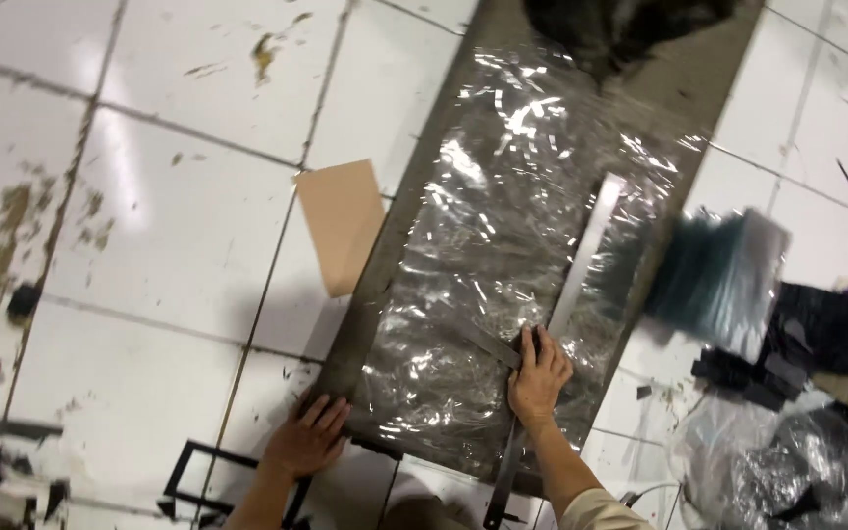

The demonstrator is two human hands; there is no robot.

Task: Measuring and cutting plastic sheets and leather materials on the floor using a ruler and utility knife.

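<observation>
Two hands press down at the near end of a long grey board [399,211] on the tiled floor [159,226]. Left hand [306,440] lies flat on the board's near corner, fingers a little apart. Right hand [539,373] rests on crinkly clear plastic [503,226], fingers close together, touching a long metal ruler [581,260]. Beside the board lies a tan card [341,224]. Farther right sits a blurry pile of dark scraps [797,344].
</observation>
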